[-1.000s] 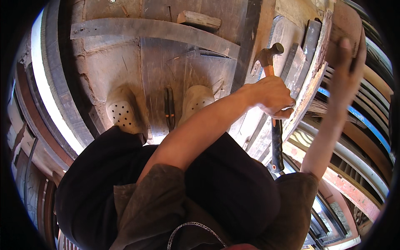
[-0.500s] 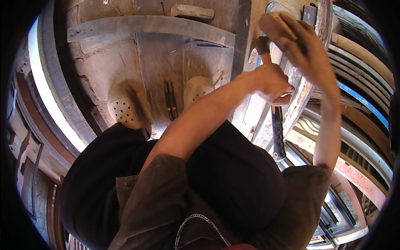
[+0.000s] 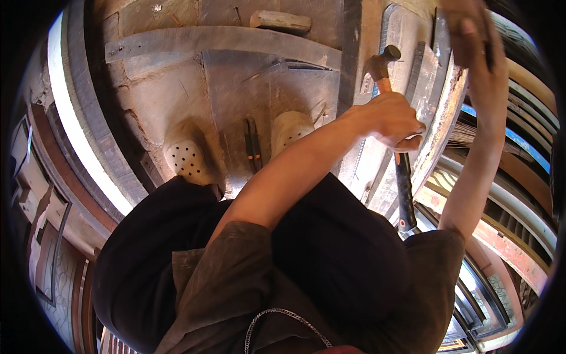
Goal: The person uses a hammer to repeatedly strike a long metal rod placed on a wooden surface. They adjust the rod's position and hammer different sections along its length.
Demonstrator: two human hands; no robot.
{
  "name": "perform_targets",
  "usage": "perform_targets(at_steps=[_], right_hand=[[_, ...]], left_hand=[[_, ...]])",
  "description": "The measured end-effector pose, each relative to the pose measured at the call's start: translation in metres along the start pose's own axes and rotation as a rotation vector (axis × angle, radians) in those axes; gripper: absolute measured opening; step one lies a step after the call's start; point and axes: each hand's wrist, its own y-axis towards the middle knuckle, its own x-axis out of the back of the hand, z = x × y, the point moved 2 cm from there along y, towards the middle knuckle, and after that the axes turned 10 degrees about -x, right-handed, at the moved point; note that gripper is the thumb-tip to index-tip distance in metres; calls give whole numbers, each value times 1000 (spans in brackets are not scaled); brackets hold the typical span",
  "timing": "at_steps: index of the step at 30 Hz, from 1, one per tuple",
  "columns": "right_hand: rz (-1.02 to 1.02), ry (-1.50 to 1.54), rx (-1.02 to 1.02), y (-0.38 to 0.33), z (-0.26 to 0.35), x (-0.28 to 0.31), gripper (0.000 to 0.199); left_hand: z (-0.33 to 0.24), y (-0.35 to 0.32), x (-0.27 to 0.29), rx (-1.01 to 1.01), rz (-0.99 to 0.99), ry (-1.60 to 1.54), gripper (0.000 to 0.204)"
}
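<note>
My left hand (image 3: 389, 118) is shut on a claw hammer (image 3: 404, 183), gripping the orange neck just below the metal head. The hammer's black handle hangs down past my wrist. The head points up toward a grey wooden frame piece (image 3: 413, 65). My right hand (image 3: 474, 35) is raised at the top right, against the upper end of a rusty-edged board (image 3: 439, 135). Its fingers are curled, and whether they hold anything is hidden. Both arms reach out over my dark trousers.
My feet in pale perforated clogs (image 3: 186, 156) stand on a worn wooden floor. A pair of pliers (image 3: 253, 144) lies between them. A small wood block (image 3: 280, 20) and a curved plank (image 3: 224, 41) lie farther off. Stacked painted frames (image 3: 519, 194) fill the right side.
My right hand swung left toward the hammer head, then back up to the top right. My left hand kept its grip on the hammer, shifting only slightly.
</note>
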Motion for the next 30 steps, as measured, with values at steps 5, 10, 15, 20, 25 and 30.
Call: perform_targets(at_steps=[5,10,15,20,25,30], right_hand=[[178,-332,186,-21,-41,-40,55],[21,-63,-115,-38,-47,1,63],[215,207,-454,-110,-190,-17,66],[271,165,-634,-246,-285,-77,63],[28,-123,-663,-319,-236,-112,85],[-731,628,-252,-310,-115,-65,106]], left_hand=[[-1,3,-8,-51,3,47,24],[-3,-1,-4,-5,33,18,26],[-6,-3,5,44,80,29,29],[-3,3,-7,-46,57,12,40],[-4,0,-9,-24,101,57,44],[-17,4,15,-197,69,104,50]])
